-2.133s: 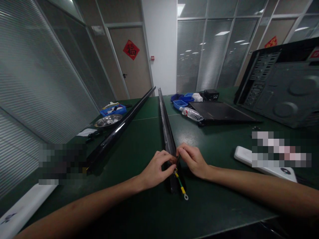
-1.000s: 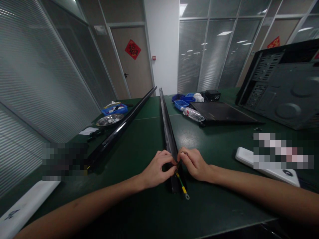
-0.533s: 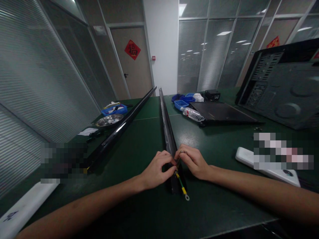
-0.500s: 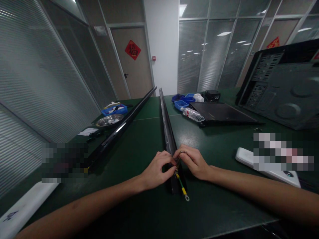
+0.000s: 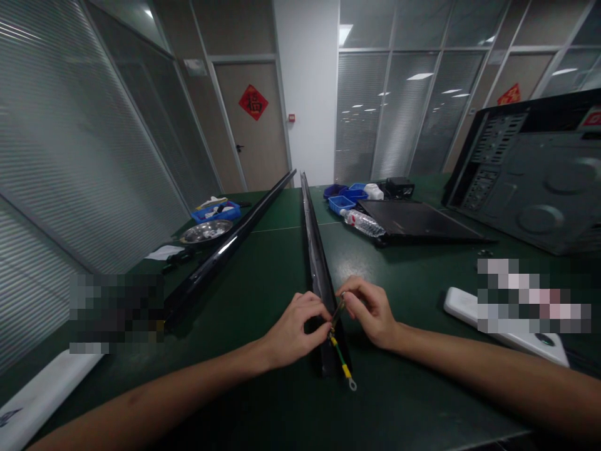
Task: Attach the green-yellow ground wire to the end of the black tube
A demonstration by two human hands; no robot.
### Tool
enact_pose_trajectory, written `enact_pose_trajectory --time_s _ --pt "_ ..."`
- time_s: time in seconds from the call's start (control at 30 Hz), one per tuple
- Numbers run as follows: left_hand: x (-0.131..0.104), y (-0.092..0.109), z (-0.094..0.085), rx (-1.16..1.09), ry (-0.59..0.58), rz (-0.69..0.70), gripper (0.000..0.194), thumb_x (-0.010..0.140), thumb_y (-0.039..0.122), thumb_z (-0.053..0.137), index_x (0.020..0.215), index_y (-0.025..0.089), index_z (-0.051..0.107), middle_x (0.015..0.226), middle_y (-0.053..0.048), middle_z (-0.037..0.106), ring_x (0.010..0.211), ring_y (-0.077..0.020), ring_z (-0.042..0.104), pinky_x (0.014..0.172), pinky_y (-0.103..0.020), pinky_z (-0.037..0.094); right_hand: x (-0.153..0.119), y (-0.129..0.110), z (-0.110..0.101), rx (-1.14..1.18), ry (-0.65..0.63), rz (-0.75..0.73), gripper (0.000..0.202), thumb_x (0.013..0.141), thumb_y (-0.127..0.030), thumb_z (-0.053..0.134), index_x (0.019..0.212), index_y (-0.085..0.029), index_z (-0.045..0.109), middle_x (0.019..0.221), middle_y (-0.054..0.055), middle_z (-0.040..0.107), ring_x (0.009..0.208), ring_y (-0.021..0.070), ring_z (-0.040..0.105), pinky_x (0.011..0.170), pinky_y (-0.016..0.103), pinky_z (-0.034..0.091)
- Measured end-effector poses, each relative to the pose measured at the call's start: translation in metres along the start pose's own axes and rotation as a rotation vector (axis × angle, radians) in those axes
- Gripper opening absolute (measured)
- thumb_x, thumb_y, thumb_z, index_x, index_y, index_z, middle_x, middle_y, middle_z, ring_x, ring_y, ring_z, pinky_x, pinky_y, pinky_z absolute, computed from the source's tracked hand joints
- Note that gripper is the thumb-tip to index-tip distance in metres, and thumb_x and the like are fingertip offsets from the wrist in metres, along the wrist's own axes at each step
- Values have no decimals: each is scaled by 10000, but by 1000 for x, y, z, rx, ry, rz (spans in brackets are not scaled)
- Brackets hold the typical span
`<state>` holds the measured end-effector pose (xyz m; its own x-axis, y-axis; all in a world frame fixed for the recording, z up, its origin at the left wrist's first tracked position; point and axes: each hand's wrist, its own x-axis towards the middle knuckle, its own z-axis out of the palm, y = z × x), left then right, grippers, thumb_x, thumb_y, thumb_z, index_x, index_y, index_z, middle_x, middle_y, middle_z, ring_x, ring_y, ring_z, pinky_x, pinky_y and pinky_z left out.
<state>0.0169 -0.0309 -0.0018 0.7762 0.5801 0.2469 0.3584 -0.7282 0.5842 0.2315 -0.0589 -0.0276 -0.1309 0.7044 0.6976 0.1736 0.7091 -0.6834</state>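
Observation:
A long black metal rail (image 5: 317, 250) runs away from me down the middle of the table. A short green-and-yellow ground wire (image 5: 340, 357) is at its near end, with a bare ring terminal (image 5: 352, 384) hanging towards me. My right hand (image 5: 375, 313) pinches the ring-shaped upper end of a thin metal tool (image 5: 338, 309), which looks like a small wrench. Its lower end meets the upper end of the wire. There, the thumb and forefinger of my left hand (image 5: 295, 332) are closed in around the tool, partly hiding the joint.
A second black rail (image 5: 220, 255) lies to the left, near a metal bowl (image 5: 206, 231) and a blue basket (image 5: 216, 212). Right of centre are a plastic bottle (image 5: 364, 222), blue bins (image 5: 341, 204) and a black panel (image 5: 422, 222). A computer case (image 5: 530, 175) stands far right.
My right hand has shifted slightly right, away from my left hand, and more of the metal tool shows between them. The whole view has sunk a little in the frame.

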Motion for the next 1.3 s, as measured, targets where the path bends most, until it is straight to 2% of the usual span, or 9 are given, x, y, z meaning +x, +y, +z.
enact_pose_trajectory --time_s 0.23,0.63,0.9,1.3 --pt "1 1 -1 4 -2 -19 73 947 244 615 900 207 656 1011 -25 688 1021 -226 586 942 -373 390 0 -1 -1 -76 -20 -10 212 1060 -313 475 1002 -182 630 784 27 583 615 147 539 572 273 430" --pt "2 2 -2 27 -13 -16 51 943 236 630 914 208 661 1004 -16 683 1002 -220 588 924 -374 393 1 0 -2 -76 -49 3 258 1090 -330 408 1014 -194 613 753 -2 536 553 125 514 570 274 428" --pt "2 2 -3 16 -13 30 74 961 201 595 938 207 665 1007 -18 698 1026 -221 596 919 -375 376 1 -2 -1 -116 -68 -33 210 1074 -306 450 1067 -193 627 838 38 617 677 155 587 613 275 460" --pt "2 1 -2 13 -8 19 60 953 194 626 986 210 674 1038 -16 690 1040 -216 592 921 -369 364 1 -2 -2 -122 -87 -53 222 1078 -271 408 1054 -193 615 832 35 602 650 155 561 657 293 460"
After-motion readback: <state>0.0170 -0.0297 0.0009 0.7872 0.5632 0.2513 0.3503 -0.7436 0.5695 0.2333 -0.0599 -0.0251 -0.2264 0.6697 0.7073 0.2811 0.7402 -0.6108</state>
